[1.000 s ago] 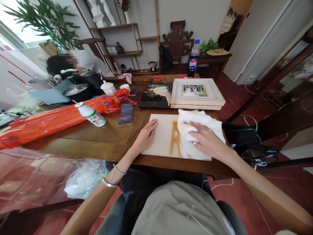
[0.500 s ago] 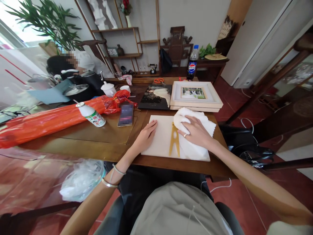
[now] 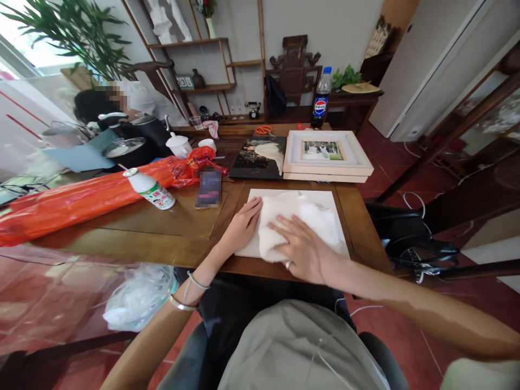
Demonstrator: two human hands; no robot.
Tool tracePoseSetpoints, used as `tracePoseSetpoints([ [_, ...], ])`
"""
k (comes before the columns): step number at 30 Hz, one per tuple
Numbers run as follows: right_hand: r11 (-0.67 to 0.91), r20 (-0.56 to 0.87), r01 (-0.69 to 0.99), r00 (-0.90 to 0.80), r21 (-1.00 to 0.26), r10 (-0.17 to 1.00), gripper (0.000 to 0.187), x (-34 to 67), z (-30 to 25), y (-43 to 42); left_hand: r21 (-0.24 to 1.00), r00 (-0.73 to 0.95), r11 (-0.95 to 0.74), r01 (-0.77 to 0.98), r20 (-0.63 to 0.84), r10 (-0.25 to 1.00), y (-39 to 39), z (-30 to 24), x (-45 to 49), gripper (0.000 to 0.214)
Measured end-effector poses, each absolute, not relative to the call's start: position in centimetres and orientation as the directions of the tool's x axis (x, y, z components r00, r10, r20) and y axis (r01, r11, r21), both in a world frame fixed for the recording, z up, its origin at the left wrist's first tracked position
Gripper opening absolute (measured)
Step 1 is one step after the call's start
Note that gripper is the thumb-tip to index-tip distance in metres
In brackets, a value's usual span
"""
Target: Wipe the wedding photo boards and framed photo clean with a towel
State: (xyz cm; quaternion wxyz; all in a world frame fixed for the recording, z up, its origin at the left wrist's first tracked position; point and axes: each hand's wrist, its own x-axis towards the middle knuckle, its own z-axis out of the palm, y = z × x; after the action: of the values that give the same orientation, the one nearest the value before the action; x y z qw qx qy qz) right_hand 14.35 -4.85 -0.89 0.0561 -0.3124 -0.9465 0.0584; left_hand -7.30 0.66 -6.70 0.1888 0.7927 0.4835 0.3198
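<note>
A flat white board (image 3: 252,248) lies near the front edge of the wooden table. My left hand (image 3: 244,222) rests flat on the board's left side, fingers stretched out and holding nothing. Under my right hand (image 3: 303,250) is a white cloth (image 3: 273,208), bunched and pressed down on the board. The fingers of the right hand spread over the cloth and hold it, with a ring on one finger. The cloth covers the middle and much of the right of the board, so whatever is printed there is hidden.
Behind the board are a dark photo panel (image 3: 260,157), a white picture frame (image 3: 289,169), orange-handled scissors (image 3: 264,130) and a cola bottle (image 3: 320,100). To the left lie a phone (image 3: 208,189), a white bottle (image 3: 150,189) and a long red plastic-wrapped bundle (image 3: 81,192). A person sits beyond.
My right hand has moved the cloth left and toward me across the board. The yellow A-shaped mark seen before is now covered. My left hand stays in place.
</note>
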Motion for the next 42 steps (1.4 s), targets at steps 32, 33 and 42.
tracePoseSetpoints([
  [32,0.716,0.211,0.663,-0.749,0.221,0.628,0.038,8.8,-1.1,-6.5,0.699,0.325,-0.452,0.555,0.318,0.891,1.1,-6.6,-8.3,0.043],
  [33,0.743,0.216,0.62,-0.784,0.252,0.581,0.04,8.6,-1.0,-7.6,0.695,0.323,-0.453,0.558,0.321,0.89,1.0,-6.5,-8.3,0.042],
  [42,0.781,0.156,0.625,-0.773,0.015,0.615,0.035,11.9,-0.5,-4.5,0.634,0.361,-0.5,0.59,0.347,0.866,0.5,-5.8,-7.9,0.041],
])
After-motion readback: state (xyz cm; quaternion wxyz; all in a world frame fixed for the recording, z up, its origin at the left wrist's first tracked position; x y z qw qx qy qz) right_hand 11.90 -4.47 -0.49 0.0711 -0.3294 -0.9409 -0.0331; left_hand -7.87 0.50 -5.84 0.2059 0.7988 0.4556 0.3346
